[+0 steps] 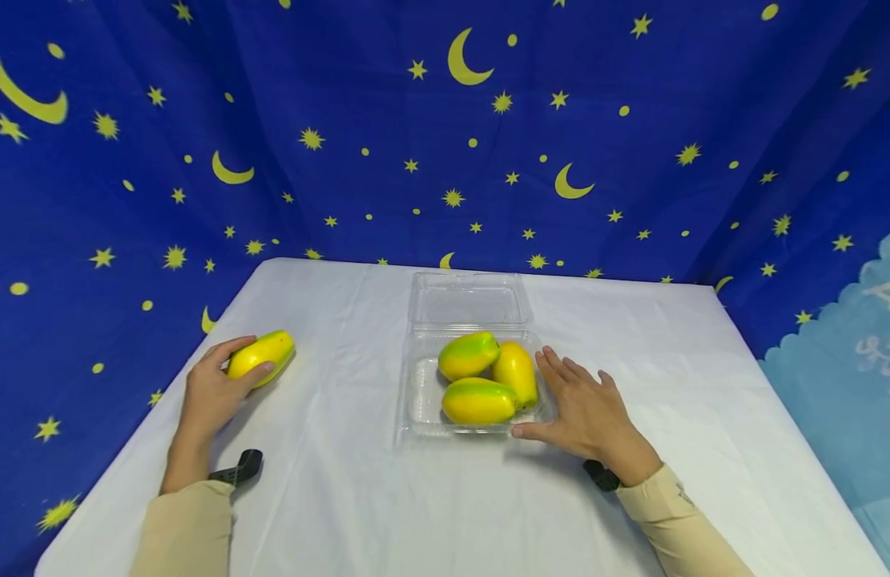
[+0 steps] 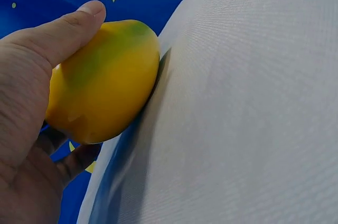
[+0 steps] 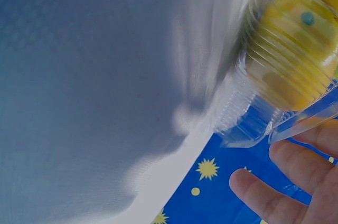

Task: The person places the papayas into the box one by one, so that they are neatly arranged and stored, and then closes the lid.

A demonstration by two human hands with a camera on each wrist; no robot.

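At the left of the table my left hand (image 1: 212, 393) grips an oblong yellow-green fruit (image 1: 275, 353), shaped like a mango or small papaya. Thumb and fingers lie on opposite sides of this fruit (image 2: 113, 81), which is close over the white cloth in the left wrist view. Beside the right edge of a clear plastic clamshell box (image 1: 424, 401), my right hand (image 1: 592, 417) has its fingers spread, fingertips right at the rim. Three similar fruits lie in the box: one at the back (image 1: 468, 357), one at the right (image 1: 515, 375) and one in front (image 1: 479, 402).
The box's clear lid (image 1: 469, 304) is folded back flat toward the table's far edge. A white cloth (image 1: 329, 497) covers the table. Blue curtains (image 1: 387, 96) with moons and stars hang behind and at the sides. Each wrist carries a black device (image 1: 246, 466).
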